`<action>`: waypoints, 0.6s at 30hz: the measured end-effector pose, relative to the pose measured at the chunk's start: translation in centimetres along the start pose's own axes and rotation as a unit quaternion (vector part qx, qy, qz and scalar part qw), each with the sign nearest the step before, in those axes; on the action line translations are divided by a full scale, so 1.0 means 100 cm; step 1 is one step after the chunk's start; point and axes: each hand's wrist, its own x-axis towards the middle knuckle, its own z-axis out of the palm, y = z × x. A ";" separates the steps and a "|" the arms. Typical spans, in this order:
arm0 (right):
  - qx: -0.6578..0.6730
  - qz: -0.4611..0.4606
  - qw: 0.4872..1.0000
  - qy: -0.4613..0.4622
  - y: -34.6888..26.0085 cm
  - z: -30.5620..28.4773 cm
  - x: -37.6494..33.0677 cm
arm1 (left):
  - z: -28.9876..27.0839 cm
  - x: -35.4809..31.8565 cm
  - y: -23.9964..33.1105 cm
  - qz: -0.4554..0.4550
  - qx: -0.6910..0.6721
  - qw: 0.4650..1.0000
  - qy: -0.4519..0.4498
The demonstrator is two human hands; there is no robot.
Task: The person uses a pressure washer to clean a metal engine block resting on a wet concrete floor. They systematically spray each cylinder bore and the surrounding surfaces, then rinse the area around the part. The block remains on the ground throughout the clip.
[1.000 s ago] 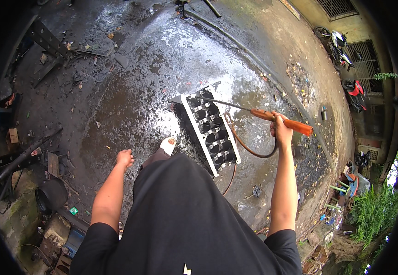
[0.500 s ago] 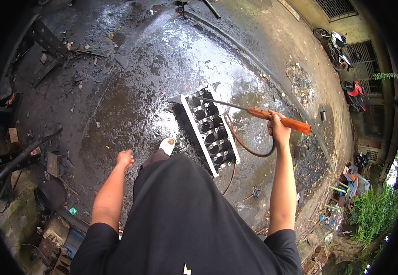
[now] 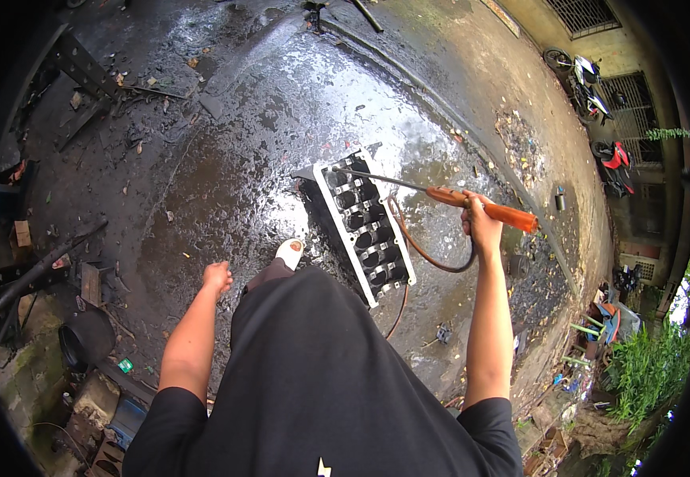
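An engine block (image 3: 365,226) lies on the wet ground before me, its row of dark cylinder openings facing up and its edges pale metal. My right hand (image 3: 484,222) is wrapped round the orange body of a spray gun (image 3: 445,196). The gun's long thin metal lance reaches left, its tip over the far end of the block. A brown hose (image 3: 434,261) loops between the gun and the block's right side. My left hand (image 3: 217,277) hangs to the left, away from the block, fingers curled with nothing visible in them.
My foot in a white slipper (image 3: 290,253) stands just left of the block. Farther left are a black bucket (image 3: 89,340), a dark pipe (image 3: 50,268) and a metal frame (image 3: 82,67). Motorbikes (image 3: 587,83) stand by the right wall, and a small can (image 3: 560,198) is nearer.
My right hand and the spray gun have shifted very slightly left. The block and my left hand look almost the same.
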 end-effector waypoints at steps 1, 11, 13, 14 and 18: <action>0.004 0.004 1.000 -0.003 0.000 0.001 0.000 | 0.000 -0.001 0.000 0.002 -0.009 1.000 -0.003; -0.013 -0.001 1.000 -0.010 -0.005 0.011 -0.001 | 0.003 0.003 -0.002 0.004 -0.011 1.000 -0.009; -0.012 0.000 1.000 -0.012 -0.005 0.013 -0.001 | 0.003 0.004 -0.003 0.002 -0.011 1.000 -0.009; -0.017 -0.006 1.000 -0.011 -0.005 0.013 -0.002 | 0.003 0.004 -0.004 0.002 -0.010 1.000 -0.009; -0.026 -0.007 1.000 -0.003 -0.007 0.015 -0.003 | 0.003 0.004 -0.003 0.003 -0.003 1.000 -0.010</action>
